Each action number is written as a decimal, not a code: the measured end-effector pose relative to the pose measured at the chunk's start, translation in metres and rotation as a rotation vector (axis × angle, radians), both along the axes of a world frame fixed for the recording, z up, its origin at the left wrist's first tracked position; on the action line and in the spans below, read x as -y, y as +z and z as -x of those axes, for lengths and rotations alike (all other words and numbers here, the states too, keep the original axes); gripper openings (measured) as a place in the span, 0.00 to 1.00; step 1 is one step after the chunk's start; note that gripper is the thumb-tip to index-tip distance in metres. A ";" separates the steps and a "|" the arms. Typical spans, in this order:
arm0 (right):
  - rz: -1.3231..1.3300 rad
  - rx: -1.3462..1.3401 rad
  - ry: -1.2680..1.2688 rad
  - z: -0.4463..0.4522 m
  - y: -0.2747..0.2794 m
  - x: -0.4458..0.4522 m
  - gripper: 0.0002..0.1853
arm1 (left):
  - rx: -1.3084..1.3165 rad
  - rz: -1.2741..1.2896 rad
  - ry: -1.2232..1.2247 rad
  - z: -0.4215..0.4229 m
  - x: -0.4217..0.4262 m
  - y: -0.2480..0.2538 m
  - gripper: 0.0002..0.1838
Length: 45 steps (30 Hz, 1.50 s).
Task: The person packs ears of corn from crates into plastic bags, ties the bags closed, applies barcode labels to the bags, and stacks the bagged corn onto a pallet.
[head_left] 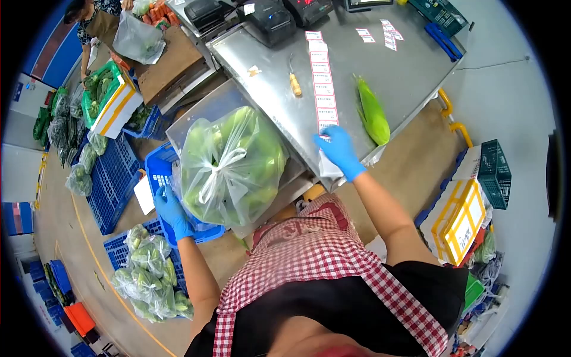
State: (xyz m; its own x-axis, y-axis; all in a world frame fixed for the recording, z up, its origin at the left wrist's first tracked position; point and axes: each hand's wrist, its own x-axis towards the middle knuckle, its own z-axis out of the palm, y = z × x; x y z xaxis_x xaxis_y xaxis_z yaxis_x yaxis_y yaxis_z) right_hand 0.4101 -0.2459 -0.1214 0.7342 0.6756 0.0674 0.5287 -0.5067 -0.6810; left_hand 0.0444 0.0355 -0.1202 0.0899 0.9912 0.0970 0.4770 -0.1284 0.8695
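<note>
A long strip of printed labels [322, 83] runs down the metal table. My right hand [340, 153], in a blue glove, has its fingers closed at the strip's near end. Left of it, a knotted clear plastic bag [262, 178] full of green corn cobs rests on a grey surface. My left hand [172, 214], also gloved in blue, is beside the bag, over the rim of a blue basket [156, 169]. Its fingers look apart, and whether they touch the bag is unclear. One green corn cob [372, 112] lies right of the labels.
A hooked tool with a yellow handle [295, 85] and loose labels [389, 34] lie on the metal table [264, 89]. Black label printers [267, 21] stand at its back. Bagged vegetables [148, 268] sit in a lower-left crate. Another person [98, 24] is at the upper left.
</note>
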 end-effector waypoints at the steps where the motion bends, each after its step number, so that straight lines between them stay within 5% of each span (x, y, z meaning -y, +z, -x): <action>1: 0.226 0.171 -0.091 -0.008 0.013 0.025 0.23 | 0.209 0.004 -0.013 -0.012 0.001 -0.009 0.15; 3: 0.674 0.106 -0.011 -0.017 0.000 0.056 0.27 | 0.497 0.331 -0.214 -0.081 0.056 0.023 0.13; 4: 0.643 0.101 -0.013 -0.012 -0.006 0.063 0.26 | 0.498 0.613 -0.358 -0.102 0.056 -0.023 0.14; 7: 0.524 0.057 -0.014 0.005 -0.033 0.078 0.25 | 0.085 1.008 -0.824 -0.198 0.142 0.027 0.26; 9: 0.416 0.003 -0.025 0.004 -0.060 0.083 0.23 | -0.084 1.105 -0.869 -0.235 0.171 -0.012 0.25; 14: -0.043 -0.487 -0.221 -0.006 -0.061 0.095 0.13 | -0.427 0.757 -1.324 -0.275 0.188 -0.089 0.25; 17: -0.095 -0.715 -0.256 -0.003 -0.026 0.101 0.11 | 0.010 1.426 -0.995 -0.285 0.201 -0.071 0.21; 19: -0.122 -0.754 -0.244 -0.006 -0.028 0.106 0.10 | 0.228 1.572 -0.823 -0.290 0.213 -0.085 0.19; 20: -0.135 -0.742 -0.220 -0.008 -0.037 0.111 0.10 | 0.483 1.616 -0.927 -0.289 0.214 -0.124 0.22; 23: 0.017 -0.572 -0.024 -0.016 -0.034 0.126 0.10 | 0.560 1.622 -0.998 -0.286 0.220 -0.090 0.19; 24: 0.094 -0.495 0.065 -0.019 -0.027 0.126 0.10 | 0.385 1.509 -0.963 -0.284 0.220 -0.074 0.19; 27: 0.065 -0.158 -0.033 -0.032 0.009 0.107 0.11 | 0.280 1.371 -0.911 -0.285 0.220 -0.068 0.17; 30: -0.070 0.172 0.236 -0.049 0.026 0.071 0.14 | 0.194 1.313 -0.923 -0.288 0.221 -0.052 0.15; 37: 0.287 0.401 0.744 -0.068 -0.009 0.042 0.11 | 0.122 1.171 -0.946 -0.286 0.215 -0.077 0.16; 45: 0.433 0.638 0.828 -0.066 -0.020 0.032 0.06 | 0.122 1.109 -0.964 -0.290 0.216 -0.087 0.18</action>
State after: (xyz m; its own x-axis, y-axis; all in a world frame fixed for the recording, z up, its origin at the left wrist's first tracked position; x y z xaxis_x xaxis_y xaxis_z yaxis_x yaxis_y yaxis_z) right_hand 0.4759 -0.2775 -0.1419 -0.0349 0.9955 -0.0885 0.9993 0.0333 -0.0193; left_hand 0.3348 -0.1802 -0.2076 0.7908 0.1252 -0.5992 0.5136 0.3968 0.7608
